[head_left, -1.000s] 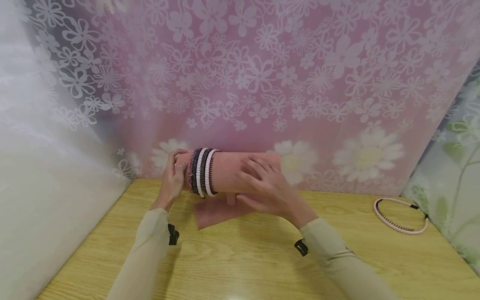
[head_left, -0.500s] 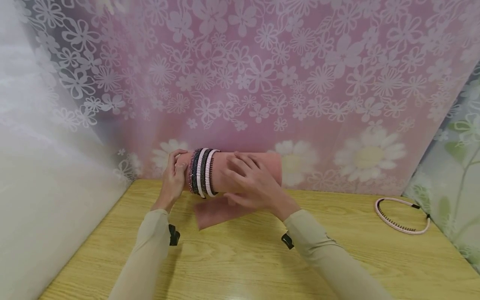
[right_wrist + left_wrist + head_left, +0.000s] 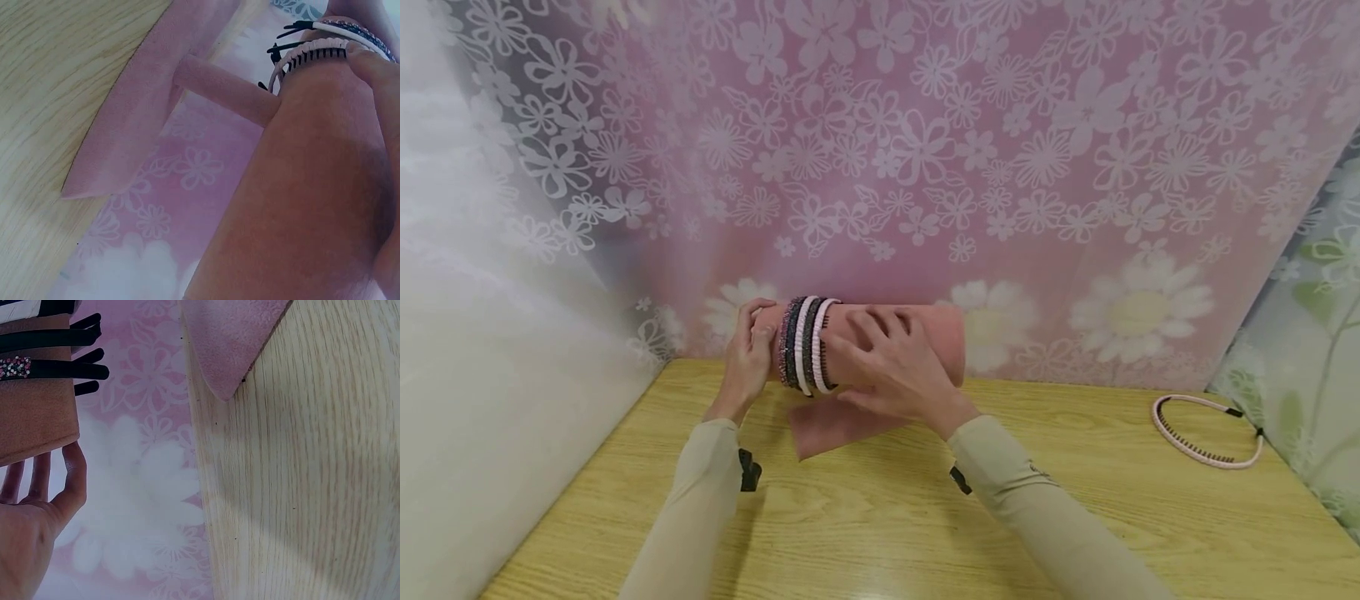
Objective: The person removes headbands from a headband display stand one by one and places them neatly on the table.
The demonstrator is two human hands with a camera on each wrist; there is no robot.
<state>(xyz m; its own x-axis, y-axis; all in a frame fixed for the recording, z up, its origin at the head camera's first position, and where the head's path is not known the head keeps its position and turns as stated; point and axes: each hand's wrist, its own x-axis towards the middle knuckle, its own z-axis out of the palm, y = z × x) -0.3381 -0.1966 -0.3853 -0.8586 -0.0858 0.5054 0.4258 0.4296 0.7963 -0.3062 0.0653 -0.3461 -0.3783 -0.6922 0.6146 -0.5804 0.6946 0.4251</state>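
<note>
A pink padded headband stand (image 3: 942,337) has a horizontal roll on a short post above a flat base (image 3: 827,429). Several headbands (image 3: 799,346), dark, white and glittery, sit side by side around the roll's left part. My left hand (image 3: 748,354) grips the roll's left end, fingers curled against its rim in the left wrist view. Spread over the roll, my right hand (image 3: 898,367) has its fingers loosely bent. One of its fingertips (image 3: 356,53) touches the rightmost headband, pale pink with dark comb teeth (image 3: 312,57).
Another pale pink headband (image 3: 1157,425) with comb teeth lies at the right of the wooden table (image 3: 865,517). Close behind the stand hangs a pink flowered curtain (image 3: 880,208). A white sheet (image 3: 512,333) borders the left side.
My right hand has slid left along the roll to the rightmost headband. The left hand keeps its hold, and the headbands show no visible shift.
</note>
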